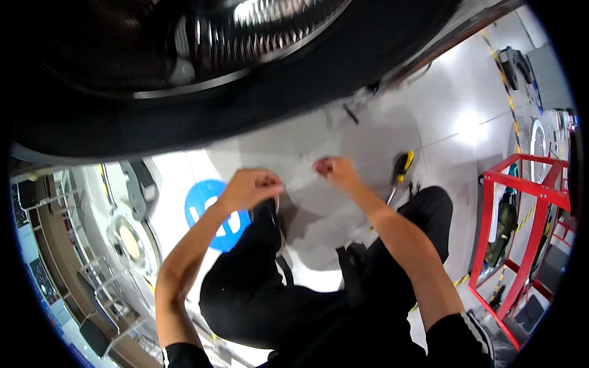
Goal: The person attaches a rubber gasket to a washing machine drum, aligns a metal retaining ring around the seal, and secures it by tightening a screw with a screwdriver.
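My left hand (250,187) hangs over the floor (307,135) beside a round blue floor marking (199,196), fingers curled in; what it holds, if anything, I cannot make out. A little to its right, my right hand (331,168) is pinched closed, its contents too small to name. Right of that hand lies a screwdriver (402,165) with a yellow and black handle. A small dark bar-shaped thing (351,113) is below the black bumper (184,116), which curves across the top with a headlight (245,37) above it. My knees are bent below both hands.
At right stands a red metal frame (498,178); dark parts (514,64) lie beyond striped floor tape (512,104). At left are a dark curved part (138,187), a white ring-shaped thing (132,242) and metal-framed chairs (92,334) along the side.
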Tool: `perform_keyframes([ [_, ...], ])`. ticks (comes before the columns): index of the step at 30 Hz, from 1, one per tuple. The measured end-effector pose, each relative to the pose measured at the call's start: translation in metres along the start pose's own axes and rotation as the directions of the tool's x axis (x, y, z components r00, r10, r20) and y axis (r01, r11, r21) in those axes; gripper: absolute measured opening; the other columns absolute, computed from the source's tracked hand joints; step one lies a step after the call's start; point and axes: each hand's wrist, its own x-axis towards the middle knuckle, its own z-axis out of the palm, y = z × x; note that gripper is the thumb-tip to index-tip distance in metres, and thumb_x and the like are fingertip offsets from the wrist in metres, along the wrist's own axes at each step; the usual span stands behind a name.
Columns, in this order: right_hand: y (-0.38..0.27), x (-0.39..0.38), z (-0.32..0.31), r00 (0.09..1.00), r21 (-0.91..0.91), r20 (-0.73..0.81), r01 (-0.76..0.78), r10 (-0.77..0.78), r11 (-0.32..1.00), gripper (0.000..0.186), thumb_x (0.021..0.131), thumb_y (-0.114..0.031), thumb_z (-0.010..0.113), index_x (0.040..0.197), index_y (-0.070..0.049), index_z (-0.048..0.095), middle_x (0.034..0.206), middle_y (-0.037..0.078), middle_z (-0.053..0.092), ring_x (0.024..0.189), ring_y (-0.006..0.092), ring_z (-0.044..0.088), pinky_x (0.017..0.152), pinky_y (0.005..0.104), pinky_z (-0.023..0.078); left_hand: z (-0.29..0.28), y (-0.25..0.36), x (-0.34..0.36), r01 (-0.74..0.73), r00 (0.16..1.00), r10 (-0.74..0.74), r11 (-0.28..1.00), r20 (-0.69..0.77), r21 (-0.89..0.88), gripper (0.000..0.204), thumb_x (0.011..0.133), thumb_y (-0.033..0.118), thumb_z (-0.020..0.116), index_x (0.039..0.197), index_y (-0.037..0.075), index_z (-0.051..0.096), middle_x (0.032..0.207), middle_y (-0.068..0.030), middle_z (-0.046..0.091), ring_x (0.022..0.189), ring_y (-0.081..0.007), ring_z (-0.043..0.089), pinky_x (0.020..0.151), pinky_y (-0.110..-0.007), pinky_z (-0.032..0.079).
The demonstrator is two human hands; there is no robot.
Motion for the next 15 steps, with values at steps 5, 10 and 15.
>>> perform_keyframes([
  [5,-0.116,-0.095,-0.028,0.921,0.636,0.360,-0.125,-0.150,0.762,0.031,0.096,-0.023,0.062,0.110,0.005,0.066,0.096,0.011,0.069,0.083,0.0170,0.065,0.076,0.0307,0.053,0.002,0.085,-0.039,-0.444,0.884,0.461,0.776,0.077,0.448,0.017,0.085,0.014,0.072,0.100,0.006,0.071,0.093,-0.0113,0.071,0.083,-0.0244,0.069,0.074,-0.035,0.054],
  [10,-0.179,-0.139,-0.028,0.977,0.791,0.196,-0.108,-0.083,0.602,0.030,0.093,-0.018,0.067,0.111,0.006,0.063,0.092,0.011,0.068,0.080,0.0176,0.064,0.069,0.0294,0.053,0.015,0.146,-0.073,-0.712,0.628,0.764,0.489,0.147,0.504,0.010,0.082,0.009,0.071,0.090,0.005,0.066,0.083,-0.0099,0.063,0.079,-0.0295,0.062,0.069,-0.037,0.051],
  [15,-0.188,-0.160,-0.035,0.937,0.877,0.321,-0.238,-0.140,0.417,0.027,0.093,-0.019,0.067,0.111,0.000,0.062,0.095,0.009,0.068,0.081,0.0174,0.066,0.070,0.0295,0.054,0.029,0.181,-0.104,-0.706,0.472,0.855,0.222,0.215,0.672,0.021,0.069,0.005,0.071,0.089,0.006,0.064,0.084,-0.0050,0.056,0.074,-0.0243,0.059,0.065,-0.035,0.050],
])
